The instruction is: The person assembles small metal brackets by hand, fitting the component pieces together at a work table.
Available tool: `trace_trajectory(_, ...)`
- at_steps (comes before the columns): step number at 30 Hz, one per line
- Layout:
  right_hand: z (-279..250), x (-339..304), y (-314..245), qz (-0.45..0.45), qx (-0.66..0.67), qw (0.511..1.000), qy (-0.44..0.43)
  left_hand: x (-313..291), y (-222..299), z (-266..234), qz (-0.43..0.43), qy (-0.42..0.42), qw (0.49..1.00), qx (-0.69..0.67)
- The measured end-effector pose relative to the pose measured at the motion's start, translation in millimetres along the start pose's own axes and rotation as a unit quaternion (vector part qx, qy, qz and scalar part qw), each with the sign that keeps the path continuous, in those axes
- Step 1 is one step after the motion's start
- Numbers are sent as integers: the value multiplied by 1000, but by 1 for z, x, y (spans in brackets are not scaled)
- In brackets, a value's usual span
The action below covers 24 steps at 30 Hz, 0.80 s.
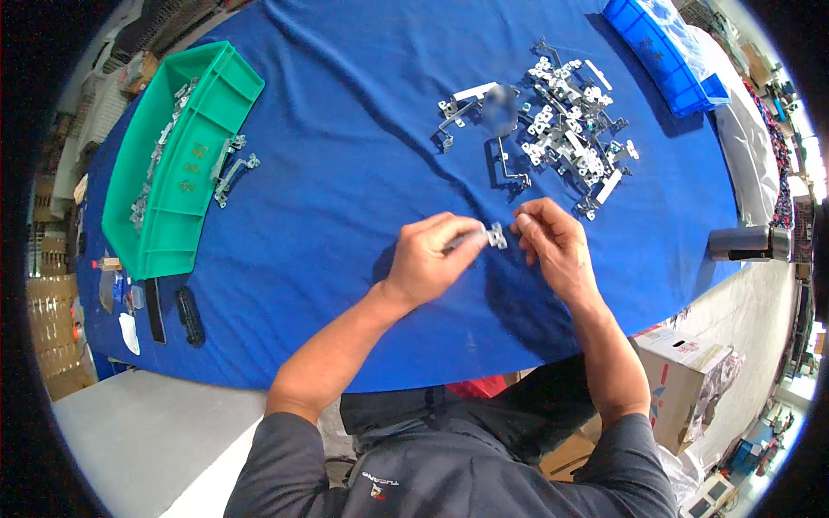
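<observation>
My left hand pinches a small silvery metal bracket, whose holed end sticks out past the fingertips toward the right. Close beside that end is my right hand, thumb and fingers drawn together. Whether a tiny part sits between those right fingertips is too small to make out. Beyond my hands lies a loose heap of similar metal brackets, some with dark rod-like arms. Several of them lie apart at the heap's left side, around a blurred round patch.
A green plastic bin with metal brackets inside stands at the left, and a few brackets lie against its right side. A blue crate is at the far right. A dark holder sits by the right edge of the blue cloth.
</observation>
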State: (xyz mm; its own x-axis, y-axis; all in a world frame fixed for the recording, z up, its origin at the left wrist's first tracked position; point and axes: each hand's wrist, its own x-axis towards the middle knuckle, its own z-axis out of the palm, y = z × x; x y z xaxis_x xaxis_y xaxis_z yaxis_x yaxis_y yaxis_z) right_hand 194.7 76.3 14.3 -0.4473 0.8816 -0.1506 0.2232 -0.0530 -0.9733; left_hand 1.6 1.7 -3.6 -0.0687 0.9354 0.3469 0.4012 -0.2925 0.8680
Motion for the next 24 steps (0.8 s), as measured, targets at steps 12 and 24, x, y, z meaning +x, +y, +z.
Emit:
trace_trajectory(12,7,-8,-10,16,-69,993,-99,-4,-10,3,-77,80,992,-63)
trace_trajectory(24,6,-9,-10,-10,-93,992,-85,-2,-5,3,-62,70,995,-32)
